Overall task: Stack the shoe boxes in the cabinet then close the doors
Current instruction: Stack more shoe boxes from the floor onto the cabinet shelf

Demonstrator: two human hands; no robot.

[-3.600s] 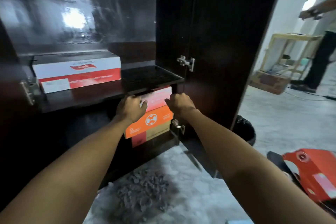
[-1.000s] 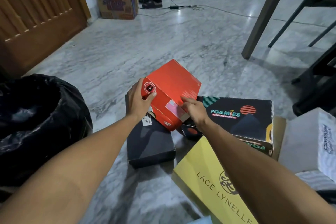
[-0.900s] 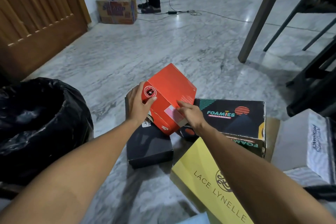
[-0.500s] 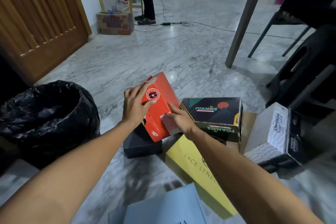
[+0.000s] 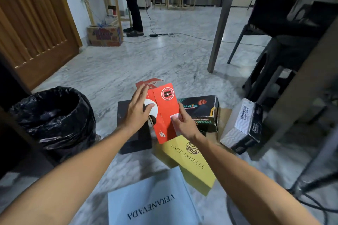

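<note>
While the red cardboard shoe box [image 5: 164,113] is standing tilted on end at the centre of the frame, both hands are steadying it above the other boxes on the grey marble floor [image 5: 164,56]. At the left edge, a bin lined with a black plastic bag [image 5: 54,115] is sitting close to the pile. The left hand [image 5: 139,109] is lying flat against the box's left face, fingers straight and spread, pressing rather than gripping. A flat black cardboard box [image 5: 133,139] is lying beneath that hand. The right hand [image 5: 182,123] is pinching the box's right edge near the white label, thumb on the front face; the fingers behind are hidden. The lid flap at the top appears to be partly open.

Recommended practice: press the flap shut before lifting, then shift both palms to opposite long sides so the box is travelling level towards the cabinet, which is not in view.

Lower centre, a pale blue box lettered VERANEVADA [image 5: 153,199] and a yellow box lettered LACE LYNELLE [image 5: 190,160] are waiting. Further right, a dark printed box marked FOAMIES [image 5: 203,113] and a black-and-white patterned box [image 5: 243,126] are resting beside a grey table leg [image 5: 217,33].
</note>
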